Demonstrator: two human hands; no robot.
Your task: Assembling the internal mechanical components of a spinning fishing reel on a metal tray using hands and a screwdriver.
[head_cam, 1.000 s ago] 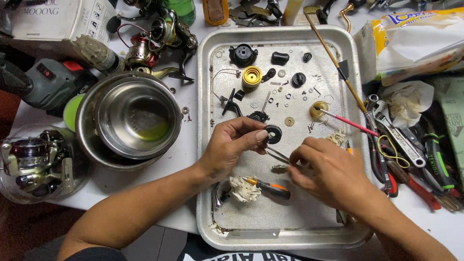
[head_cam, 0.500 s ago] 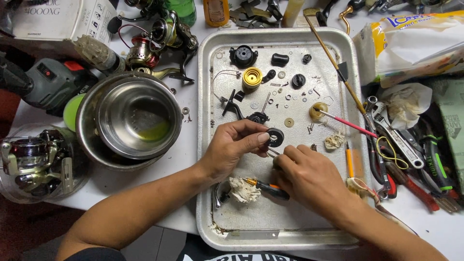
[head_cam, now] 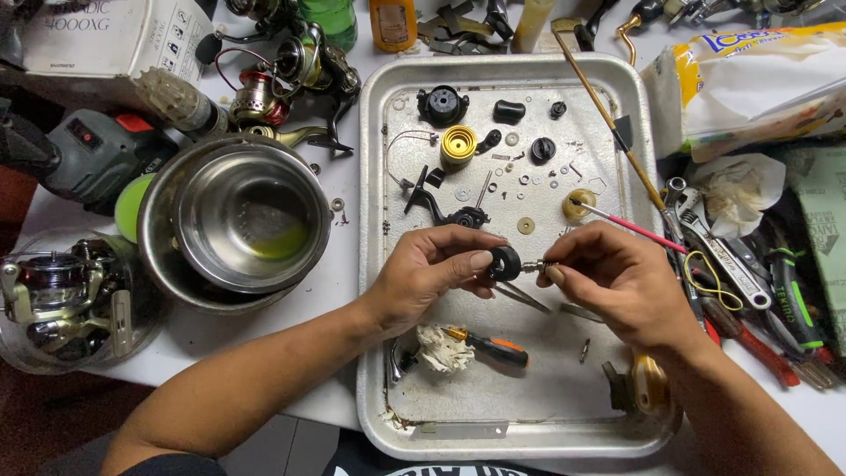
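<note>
Black ring part [head_cam: 506, 263] pinched in left hand [head_cam: 429, 273] over metal tray [head_cam: 374, 264]; small threaded shaft [head_cam: 534, 265] held at its hole by right hand [head_cam: 617, 282]. Risk: shaft dropped among loose washers [head_cam: 526, 225] if fingertip grip slackened; part cocked if pushed off-axis.

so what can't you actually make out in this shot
1. Head view: the near face of the black ring, covered by the left hand.
2. Head view: the base of the small metal shaft, hidden under the fingers of the right hand.
3. Head view: the washers and screws on the tray, too small to tell apart.
4. Head view: the paper roll pack, cut off by the right edge.
</note>
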